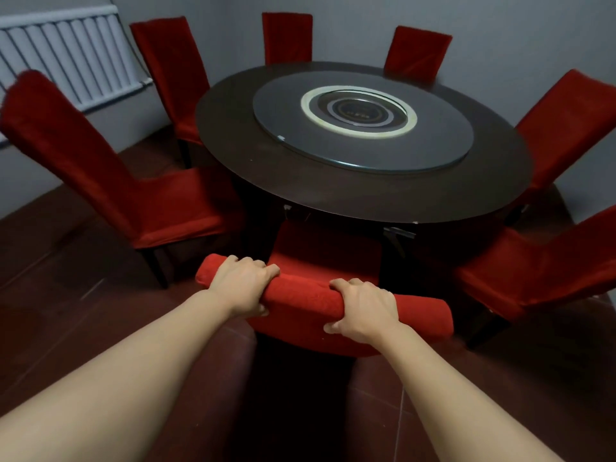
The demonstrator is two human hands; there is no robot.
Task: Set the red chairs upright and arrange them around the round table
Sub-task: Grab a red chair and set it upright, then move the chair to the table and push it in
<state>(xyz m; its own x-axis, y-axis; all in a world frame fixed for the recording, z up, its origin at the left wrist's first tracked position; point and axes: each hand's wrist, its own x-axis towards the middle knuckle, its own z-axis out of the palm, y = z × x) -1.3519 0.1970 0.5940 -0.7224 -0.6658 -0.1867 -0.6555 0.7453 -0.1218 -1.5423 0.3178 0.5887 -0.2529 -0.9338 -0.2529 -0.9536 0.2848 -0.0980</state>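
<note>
While both hands held the top rail of the nearest chair [320,295], the rest of the set already stood upright around the round table [333,181]. The left hand [241,285] wrapped the rail toward its left end, fingers over the far side and thumb underneath. The right hand [361,306] wrapped it right of the middle in the same way. This chair stood on the near side of the table, its seat tucked partly under the table's edge.

I counted 7 red chairs in all. There were 2 on the left [100,168], 2 on the far side [287,38] and 2 on the right [550,271], plus the one in hand. A glass turntable [363,161] sat in the middle of the tabletop, and a white radiator [66,55] hung on the left wall.

The job looked close to done, with only this chair left to settle. To do that well, the push should go straight toward the table's center with even force from both hands, so the chair would not twist. It should stop once the seat sat as deep as the neighbors' seats. The gaps to the chairs on either side looked roughly even, so a small sideways correction might be all it needed. Sliding slowly would keep the legs from catching on the dark floor tiles [83,311].
</note>
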